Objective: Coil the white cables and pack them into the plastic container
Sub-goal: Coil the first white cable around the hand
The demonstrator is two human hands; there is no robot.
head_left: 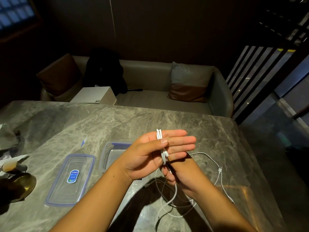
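Observation:
My left hand (142, 158) is held above the marble table with its fingers stretched to the right. A white cable (161, 136) is looped around those fingers, and the thumb pins it in place. Just below, my right hand (184, 176) pinches the cable's trailing length. The remainder of the white cable (220, 176) lies in loose loops on the table under and right of my hands. The clear plastic container (108, 154) sits open behind my left wrist, partly hidden by it. Its blue-rimmed lid (71, 180) lies flat to the left.
A gold dish (23, 186) and a small cup (8, 164) stand at the table's left edge. A small wrapper (84, 140) lies beyond the lid. Past the table's far edge is a sofa (150, 97) with cushions, a white box (95, 96) and a black bag (103, 71).

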